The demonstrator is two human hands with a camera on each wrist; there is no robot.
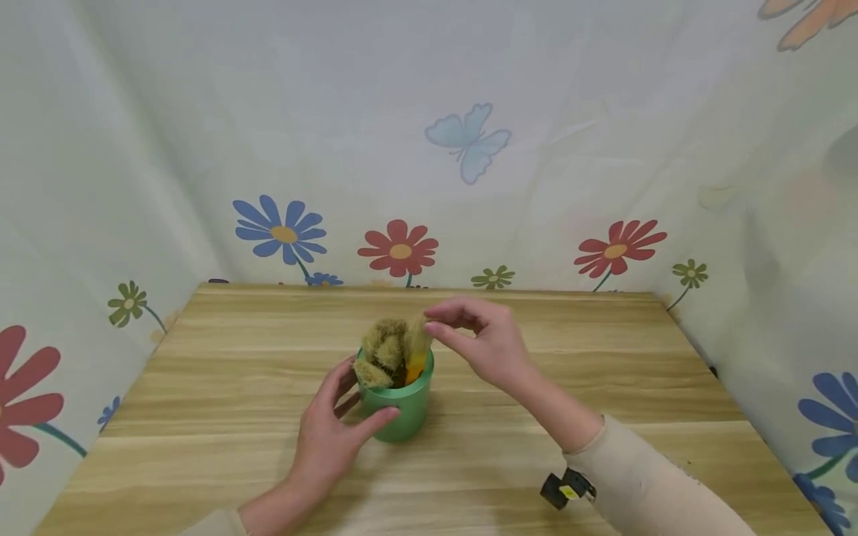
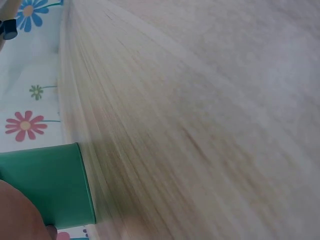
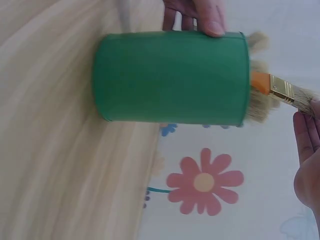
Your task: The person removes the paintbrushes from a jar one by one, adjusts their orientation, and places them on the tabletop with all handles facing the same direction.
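A green cup [image 1: 401, 418] stands upright on the table, with several paintbrushes [image 1: 387, 348] in it, pale bristles up. My left hand [image 1: 325, 435] holds the cup from its left side, the thumb across the near wall and the fingers behind. At the cup's right rim, my right hand [image 1: 492, 344] pinches the bristle end of a paintbrush [image 3: 282, 89] with an orange handle and a gold metal band. Its handle goes down inside the cup, so the lower part is hidden. In the left wrist view only a bit of the left hand shows against the cup.
The wooden table [image 1: 221, 387] reaches back to a pale cloth [image 1: 322, 134] printed with flowers and butterflies, which also hangs at both sides. A small black device [image 1: 566, 487] is strapped by the right sleeve.
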